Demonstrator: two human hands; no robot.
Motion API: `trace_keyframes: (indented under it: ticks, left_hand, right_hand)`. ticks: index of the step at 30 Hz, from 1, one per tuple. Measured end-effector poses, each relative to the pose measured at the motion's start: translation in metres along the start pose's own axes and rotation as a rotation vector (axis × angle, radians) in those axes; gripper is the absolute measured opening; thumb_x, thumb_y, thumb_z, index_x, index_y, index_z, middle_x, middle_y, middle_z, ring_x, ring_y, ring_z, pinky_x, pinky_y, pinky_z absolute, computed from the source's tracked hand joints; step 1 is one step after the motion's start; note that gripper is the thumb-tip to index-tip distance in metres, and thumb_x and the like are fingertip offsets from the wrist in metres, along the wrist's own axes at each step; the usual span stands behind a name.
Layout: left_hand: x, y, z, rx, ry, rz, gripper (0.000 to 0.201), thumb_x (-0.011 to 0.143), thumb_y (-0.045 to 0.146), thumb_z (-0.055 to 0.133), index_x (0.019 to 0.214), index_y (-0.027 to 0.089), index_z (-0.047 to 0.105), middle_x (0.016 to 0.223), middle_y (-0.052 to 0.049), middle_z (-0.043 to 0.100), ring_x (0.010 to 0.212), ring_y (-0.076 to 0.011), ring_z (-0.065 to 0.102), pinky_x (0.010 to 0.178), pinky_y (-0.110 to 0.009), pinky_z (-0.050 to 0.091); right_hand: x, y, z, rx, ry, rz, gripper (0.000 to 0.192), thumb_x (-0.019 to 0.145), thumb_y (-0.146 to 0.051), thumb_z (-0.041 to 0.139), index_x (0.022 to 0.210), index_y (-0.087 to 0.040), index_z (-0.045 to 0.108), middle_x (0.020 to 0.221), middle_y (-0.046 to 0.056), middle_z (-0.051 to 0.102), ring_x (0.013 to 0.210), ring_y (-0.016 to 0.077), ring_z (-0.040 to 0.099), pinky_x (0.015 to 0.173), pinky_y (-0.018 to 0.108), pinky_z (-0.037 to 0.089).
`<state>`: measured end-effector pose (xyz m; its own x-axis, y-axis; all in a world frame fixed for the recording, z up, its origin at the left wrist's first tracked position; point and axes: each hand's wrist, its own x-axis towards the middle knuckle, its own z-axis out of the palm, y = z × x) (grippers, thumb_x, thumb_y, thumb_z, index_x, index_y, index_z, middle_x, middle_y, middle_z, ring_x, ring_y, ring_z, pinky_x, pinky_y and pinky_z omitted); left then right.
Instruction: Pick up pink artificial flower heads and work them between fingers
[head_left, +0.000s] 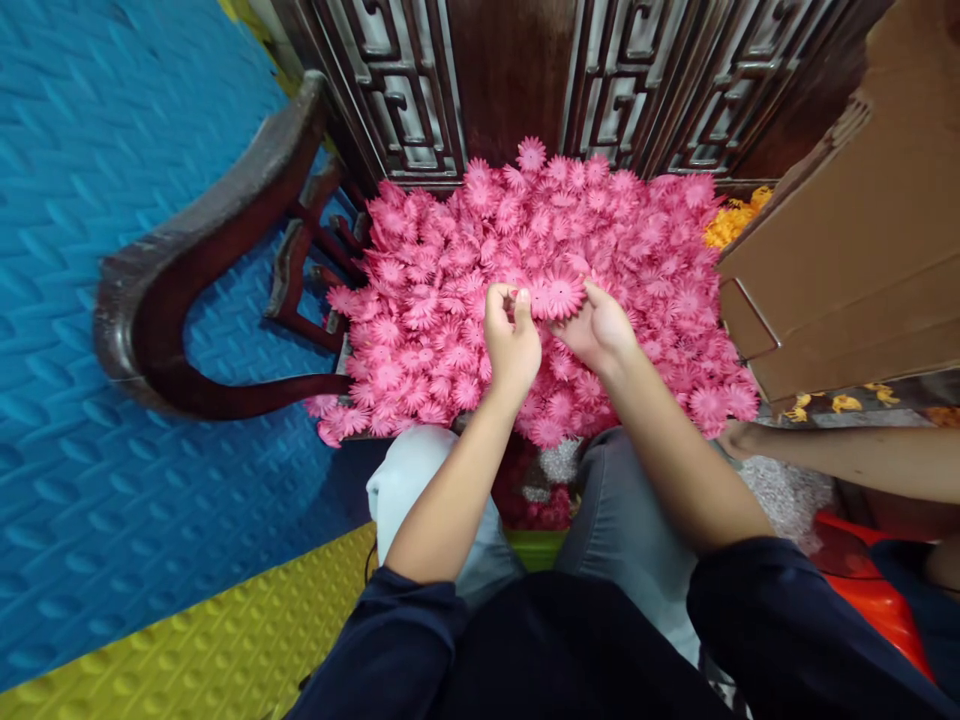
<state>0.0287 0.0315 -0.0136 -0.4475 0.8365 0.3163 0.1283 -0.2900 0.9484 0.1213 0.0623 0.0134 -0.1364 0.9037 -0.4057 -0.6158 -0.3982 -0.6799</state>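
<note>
A large heap of pink artificial flowers (450, 250) spreads in front of me over a dark wooden bench. Above its middle, my right hand (602, 328) holds a pink artificial flower (564, 292) between thumb and fingers, its petals facing up. Just to the left, my left hand (514, 338) is closed in a pinch, thumb against the curled forefinger. Whatever lies between those fingertips is too small to make out. The two hands are close together, with the held flower between them.
A curved wooden armrest (217, 205) rises at the left. Carved wooden panels (517, 80) stand behind the heap. At right are a cardboard box (847, 270), yellow flowers (735, 220) and another person's arm (855, 458). A red stool (881, 600) is at the lower right.
</note>
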Motion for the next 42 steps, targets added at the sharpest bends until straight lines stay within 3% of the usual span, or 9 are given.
trace_keyframes:
  ticks: [4, 9, 13, 21, 25, 27, 35, 40, 42]
  left_hand:
    - [-0.003, 0.002, 0.002, 0.02, 0.074, -0.102, 0.019, 0.089, 0.021, 0.049, 0.073, 0.02, 0.04, 0.073, 0.002, 0.043, 0.072, -0.0116, 0.043, 0.072, -0.023, 0.036]
    - [-0.003, 0.005, 0.004, -0.014, 0.054, -0.237, 0.02, 0.089, 0.014, 0.046, 0.072, 0.02, 0.038, 0.07, 0.003, 0.038, 0.067, -0.0106, 0.04, 0.068, -0.022, 0.033]
    - [-0.005, 0.007, 0.006, -0.032, 0.008, -0.251, 0.023, 0.089, 0.012, 0.045, 0.069, 0.02, 0.036, 0.067, 0.004, 0.036, 0.064, -0.0105, 0.038, 0.065, -0.022, 0.031]
    - [-0.01, 0.011, 0.007, -0.074, -0.038, -0.209, 0.022, 0.091, 0.016, 0.044, 0.071, 0.021, 0.035, 0.067, 0.004, 0.034, 0.062, -0.0108, 0.036, 0.063, -0.024, 0.031]
    - [-0.001, 0.022, -0.015, -0.074, 0.023, -0.059, 0.017, 0.095, 0.033, 0.038, 0.082, 0.022, 0.038, 0.075, 0.001, 0.041, 0.067, -0.0122, 0.043, 0.067, -0.026, 0.035]
    - [0.013, 0.023, -0.032, 0.017, 0.114, 0.02, 0.019, 0.092, 0.037, 0.045, 0.081, 0.022, 0.04, 0.077, 0.001, 0.04, 0.069, -0.0122, 0.042, 0.07, -0.026, 0.036]
    - [0.043, 0.013, -0.057, 0.367, 0.368, -0.01, 0.017, 0.081, 0.015, 0.062, 0.087, 0.019, 0.046, 0.095, -0.005, 0.051, 0.094, -0.0167, 0.048, 0.094, -0.033, 0.034]
    - [0.007, 0.022, -0.031, 0.533, -0.154, 0.219, 0.017, 0.081, 0.029, 0.062, 0.097, 0.023, 0.06, 0.1, -0.006, 0.058, 0.099, -0.0239, 0.052, 0.091, -0.038, 0.036]
    - [-0.001, 0.021, -0.023, 0.565, -0.228, 0.23, 0.019, 0.082, 0.034, 0.06, 0.099, 0.026, 0.065, 0.103, -0.007, 0.058, 0.102, -0.0262, 0.05, 0.092, -0.04, 0.034]
  right_hand:
    - [0.0, 0.006, -0.001, -0.02, 0.114, 0.063, 0.025, 0.09, -0.024, 0.036, 0.079, -0.018, 0.057, 0.071, 0.0, 0.065, 0.066, 0.0121, 0.058, 0.058, 0.023, 0.049]
    - [0.005, 0.012, 0.0, 0.009, 0.203, -0.094, 0.018, 0.087, -0.018, 0.039, 0.077, -0.02, 0.053, 0.066, -0.003, 0.062, 0.061, 0.0101, 0.056, 0.06, 0.022, 0.05]
    - [0.005, 0.006, 0.0, 0.013, 0.233, 0.005, 0.022, 0.086, -0.013, 0.033, 0.073, -0.02, 0.05, 0.056, -0.004, 0.056, 0.052, 0.0106, 0.052, 0.059, 0.024, 0.052]
    - [0.005, -0.007, -0.004, 0.018, 0.295, 0.104, 0.028, 0.086, -0.012, 0.028, 0.063, -0.02, 0.042, 0.052, -0.003, 0.049, 0.049, 0.0107, 0.048, 0.059, 0.026, 0.05]
    - [0.016, -0.031, -0.029, 0.054, 0.442, -0.09, 0.028, 0.087, -0.011, 0.028, 0.061, -0.02, 0.034, 0.047, -0.007, 0.038, 0.043, 0.0075, 0.034, 0.052, 0.021, 0.041]
    - [0.018, -0.038, -0.038, 0.01, 0.402, -0.202, 0.024, 0.089, -0.019, 0.034, 0.066, -0.021, 0.041, 0.054, -0.006, 0.046, 0.048, 0.0083, 0.04, 0.053, 0.021, 0.041]
    - [0.002, -0.012, -0.018, -0.116, 0.094, 0.023, 0.022, 0.09, -0.033, 0.046, 0.073, -0.02, 0.051, 0.058, -0.005, 0.05, 0.055, 0.01, 0.045, 0.057, 0.024, 0.042]
    - [0.0, -0.003, -0.01, -0.139, -0.063, 0.035, 0.019, 0.091, -0.033, 0.046, 0.079, -0.021, 0.056, 0.063, -0.004, 0.057, 0.058, 0.0103, 0.05, 0.06, 0.024, 0.046]
    - [0.0, -0.002, -0.01, -0.142, -0.103, 0.034, 0.019, 0.09, -0.032, 0.047, 0.078, -0.021, 0.057, 0.064, -0.004, 0.059, 0.059, 0.0096, 0.052, 0.06, 0.023, 0.047]
